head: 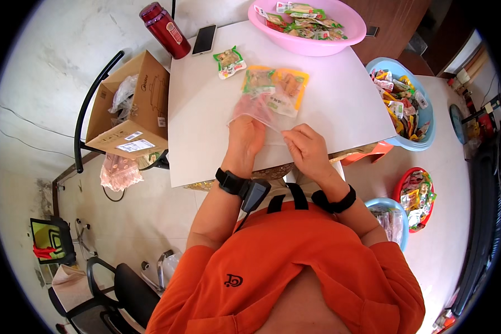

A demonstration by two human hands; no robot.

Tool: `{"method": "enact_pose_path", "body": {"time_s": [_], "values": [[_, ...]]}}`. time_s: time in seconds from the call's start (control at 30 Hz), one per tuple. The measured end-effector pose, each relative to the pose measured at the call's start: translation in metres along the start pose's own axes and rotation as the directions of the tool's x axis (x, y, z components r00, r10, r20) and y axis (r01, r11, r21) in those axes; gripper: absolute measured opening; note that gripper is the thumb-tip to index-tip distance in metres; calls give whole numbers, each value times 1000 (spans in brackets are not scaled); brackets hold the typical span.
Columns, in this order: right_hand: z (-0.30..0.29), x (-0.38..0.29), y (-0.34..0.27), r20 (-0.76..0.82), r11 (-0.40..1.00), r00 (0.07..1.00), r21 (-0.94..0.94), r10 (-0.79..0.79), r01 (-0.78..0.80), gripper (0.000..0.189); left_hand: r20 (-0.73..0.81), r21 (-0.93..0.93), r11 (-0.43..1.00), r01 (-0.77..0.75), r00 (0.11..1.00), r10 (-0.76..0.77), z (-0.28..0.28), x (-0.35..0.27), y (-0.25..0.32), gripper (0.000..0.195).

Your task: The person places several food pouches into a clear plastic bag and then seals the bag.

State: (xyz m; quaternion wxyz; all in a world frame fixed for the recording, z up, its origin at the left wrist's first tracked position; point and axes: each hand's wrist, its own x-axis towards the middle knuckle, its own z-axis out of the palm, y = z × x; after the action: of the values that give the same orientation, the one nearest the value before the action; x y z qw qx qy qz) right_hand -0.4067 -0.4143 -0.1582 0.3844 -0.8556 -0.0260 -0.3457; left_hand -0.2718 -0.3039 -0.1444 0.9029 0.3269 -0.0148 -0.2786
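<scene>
A clear plastic bag (pixel 271 125) lies over the near part of the white table. My left hand (pixel 247 131) reaches into it, its fingers blurred behind the film. Whether those fingers hold anything is hard to see. My right hand (pixel 307 150) pinches the bag's right edge between thumb and fingers. Just beyond the bag are a green-edged food packet (pixel 259 79) and a yellow-edged food packet (pixel 290 89), partly covered by film; I cannot tell if they are inside it. Another green-and-white packet (pixel 229 62) lies apart, farther left.
A pink basin (pixel 304 48) of packets stands at the table's back. Behind left are a phone (pixel 204 39) and a red flask (pixel 167 33). A cardboard box (pixel 154 100) sits left. Right are a blue basin (pixel 421 137) and a red basin (pixel 428 217) of packets.
</scene>
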Motion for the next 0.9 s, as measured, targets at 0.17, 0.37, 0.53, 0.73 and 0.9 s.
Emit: {"method": "enact_pose_path", "body": {"time_s": [0.17,0.37,0.53,0.73,0.9], "values": [[5,3,-4,49,1000,999,22,-23,22,13,72,0,995,-103,992,103,-36,16,-1,34],[5,1,1,62,1000,998,25,8,-9,12,157,571,809,-138,986,58,-38,-12,4,38],[5,1,0,82,998,996,49,34,-38,11,29,272,962,29,999,-38,-13,-24,1,40],[6,-1,4,107,999,994,37,29,-34,10,-26,262,964,44,999,-38,-10,-13,1,41],[6,1,2,118,998,992,48,37,-43,10,54,212,976,-43,998,32,-17,-4,-1,38]]}}
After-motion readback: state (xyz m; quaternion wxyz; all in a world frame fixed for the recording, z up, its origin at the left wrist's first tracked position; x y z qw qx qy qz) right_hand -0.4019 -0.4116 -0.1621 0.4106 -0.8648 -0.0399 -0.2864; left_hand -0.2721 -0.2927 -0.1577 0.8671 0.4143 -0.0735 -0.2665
